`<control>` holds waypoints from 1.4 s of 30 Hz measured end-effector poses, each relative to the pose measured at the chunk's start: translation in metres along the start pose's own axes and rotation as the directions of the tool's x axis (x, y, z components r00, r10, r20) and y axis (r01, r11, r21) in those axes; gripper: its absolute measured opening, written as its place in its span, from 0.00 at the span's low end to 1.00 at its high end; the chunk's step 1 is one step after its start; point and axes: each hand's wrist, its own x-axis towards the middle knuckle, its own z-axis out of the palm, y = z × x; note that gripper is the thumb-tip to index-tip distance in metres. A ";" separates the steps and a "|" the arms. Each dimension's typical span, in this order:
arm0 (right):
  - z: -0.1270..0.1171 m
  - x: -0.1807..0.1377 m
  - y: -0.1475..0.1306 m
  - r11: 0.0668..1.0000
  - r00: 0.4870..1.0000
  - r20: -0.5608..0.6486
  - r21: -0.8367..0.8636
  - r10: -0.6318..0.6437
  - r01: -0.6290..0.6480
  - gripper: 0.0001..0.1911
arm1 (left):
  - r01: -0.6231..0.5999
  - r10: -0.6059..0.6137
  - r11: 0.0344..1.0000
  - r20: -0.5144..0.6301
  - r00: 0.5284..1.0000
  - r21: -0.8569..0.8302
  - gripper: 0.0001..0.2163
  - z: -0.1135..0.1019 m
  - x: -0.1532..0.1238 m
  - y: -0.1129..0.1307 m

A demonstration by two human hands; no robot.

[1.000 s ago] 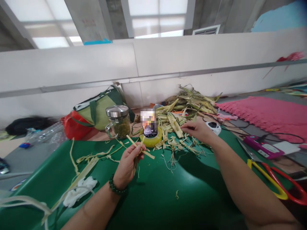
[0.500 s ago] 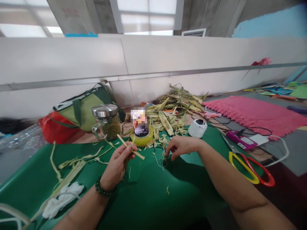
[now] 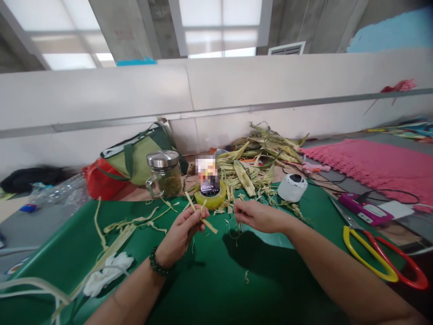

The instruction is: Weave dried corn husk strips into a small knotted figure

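In my left hand, pinched between thumb and fingers, are crossed pale corn husk strips whose ends stick out. To the right, the fingers of my right hand are pressed together low over the green mat. Thin threads trail just under those fingertips; what the fingers grip, if anything, is hidden. Between and behind the hands, a phone with a lit screen leans upright on a yellow roll of tape. Husk scraps lie beside the tape.
Behind is a heap of dried corn husks. At right are a white roll, scissors with yellow and red handles, and a purple power strip. On the left stand a lidded glass mug, a green bag and white cloth.
The view has swung left, so the scene sits further right. My right hand has moved left over the threads, and its fingers have closed together. My left hand still holds the crossed strips.
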 end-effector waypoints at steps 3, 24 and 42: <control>-0.004 -0.002 0.007 0.997 0.993 0.113 0.070 0.011 -0.019 0.09 | -0.001 0.000 1.000 0.048 0.999 0.018 0.12 0.001 -0.002 0.001; 0.006 -0.001 0.002 0.984 0.928 0.365 -0.179 0.080 -0.014 0.04 | 0.007 -0.010 1.000 0.126 0.992 0.028 0.12 0.004 -0.005 0.004; 0.014 -0.003 -0.017 0.918 0.961 -0.066 0.285 -0.267 0.275 0.07 | 0.174 -0.164 0.985 0.242 0.956 -0.022 0.11 0.016 -0.007 -0.010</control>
